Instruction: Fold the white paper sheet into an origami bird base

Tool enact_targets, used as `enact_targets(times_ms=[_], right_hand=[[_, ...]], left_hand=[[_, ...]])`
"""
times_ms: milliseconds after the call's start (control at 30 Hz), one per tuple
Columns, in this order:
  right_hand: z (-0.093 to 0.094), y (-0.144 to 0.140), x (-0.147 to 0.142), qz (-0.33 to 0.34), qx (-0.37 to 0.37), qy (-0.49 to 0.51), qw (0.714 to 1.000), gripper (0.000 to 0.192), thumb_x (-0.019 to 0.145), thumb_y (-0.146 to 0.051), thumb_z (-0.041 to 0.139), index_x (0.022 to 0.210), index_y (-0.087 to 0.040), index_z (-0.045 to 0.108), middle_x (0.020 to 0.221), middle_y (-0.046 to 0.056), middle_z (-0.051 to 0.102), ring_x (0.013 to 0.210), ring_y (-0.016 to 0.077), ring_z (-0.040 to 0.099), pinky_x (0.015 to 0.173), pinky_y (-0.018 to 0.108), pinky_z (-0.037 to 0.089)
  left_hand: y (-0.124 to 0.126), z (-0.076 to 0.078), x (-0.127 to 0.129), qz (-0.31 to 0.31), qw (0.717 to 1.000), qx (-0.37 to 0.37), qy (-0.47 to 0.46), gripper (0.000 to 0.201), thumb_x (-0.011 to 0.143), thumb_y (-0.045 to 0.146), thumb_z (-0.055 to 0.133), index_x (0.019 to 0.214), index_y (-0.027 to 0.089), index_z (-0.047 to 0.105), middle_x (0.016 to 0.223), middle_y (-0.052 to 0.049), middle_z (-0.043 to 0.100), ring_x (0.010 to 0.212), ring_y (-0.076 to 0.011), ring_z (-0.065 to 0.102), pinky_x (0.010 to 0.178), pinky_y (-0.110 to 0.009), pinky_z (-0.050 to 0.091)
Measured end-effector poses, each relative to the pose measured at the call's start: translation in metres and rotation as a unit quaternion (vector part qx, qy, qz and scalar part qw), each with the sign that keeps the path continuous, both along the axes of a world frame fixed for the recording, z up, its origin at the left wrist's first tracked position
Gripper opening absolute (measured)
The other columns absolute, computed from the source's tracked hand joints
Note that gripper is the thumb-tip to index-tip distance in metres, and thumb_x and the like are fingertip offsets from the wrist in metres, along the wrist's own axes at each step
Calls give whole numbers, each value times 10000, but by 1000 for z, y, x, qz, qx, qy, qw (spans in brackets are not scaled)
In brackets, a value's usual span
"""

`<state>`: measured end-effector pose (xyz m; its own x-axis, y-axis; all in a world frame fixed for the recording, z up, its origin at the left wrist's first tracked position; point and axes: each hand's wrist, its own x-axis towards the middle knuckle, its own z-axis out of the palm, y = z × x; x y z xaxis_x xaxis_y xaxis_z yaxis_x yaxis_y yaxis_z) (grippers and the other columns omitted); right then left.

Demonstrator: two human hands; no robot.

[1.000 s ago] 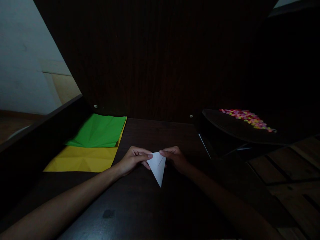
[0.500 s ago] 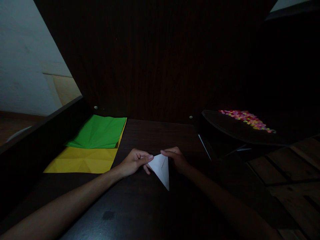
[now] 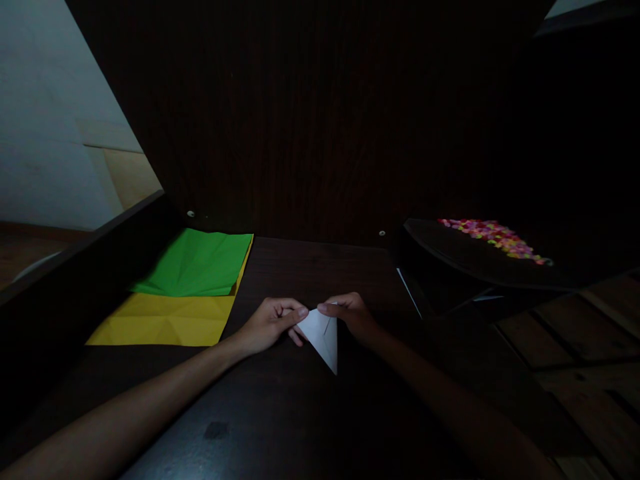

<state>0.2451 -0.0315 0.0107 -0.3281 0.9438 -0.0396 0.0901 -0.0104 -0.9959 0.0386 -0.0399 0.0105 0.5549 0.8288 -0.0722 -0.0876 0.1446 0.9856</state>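
A white paper folded into a triangle is held just above the dark wooden desk, its point toward me. My left hand pinches its upper left corner. My right hand pinches the upper right corner. Both sets of fingers are closed on the paper's top edge.
A green sheet lies on a yellow sheet at the desk's left. At the right a dark tray holds several small coloured pieces. A dark back panel rises behind the desk. Wooden floor shows at the right.
The white triangle has turned slightly, its lower point swinging to the right. Both hands stayed almost in place on its top corners.
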Motion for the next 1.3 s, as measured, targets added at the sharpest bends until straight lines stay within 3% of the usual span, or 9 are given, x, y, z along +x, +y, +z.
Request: enact_targets(times_ms=[333, 1133, 1300], right_hand=[[4, 0, -2, -47, -7, 14, 999, 322, 709, -433, 700, 522, -171, 675, 503, -16, 547, 524, 125, 433, 534, 259, 310], [-3, 2, -2, -44, -39, 58, 997, 331, 718, -393, 707, 493, -166, 621, 494, -24, 503, 509, 114, 404, 539, 268, 290], [-3, 2, -2, -39, -6, 44, 998, 355, 738, -437, 702, 522, -165, 628, 524, -14, 520, 532, 121, 422, 542, 266, 309]], left_hand=[[-3, 3, -1, 20, 999, 18, -27, 351, 743, 301, 780, 1012, 94, 690, 813, -81, 736, 628, -160, 673, 571, -267, 565], [0, 5, -2, -4, 999, 14, -30, 380, 822, 438, 693, 856, 63, 742, 739, -124, 738, 606, -173, 674, 568, -262, 552], [1, 2, -4, 2, 999, -4, -36, 392, 820, 443, 698, 799, 54, 742, 727, -136, 740, 609, -188, 692, 600, -276, 563]])
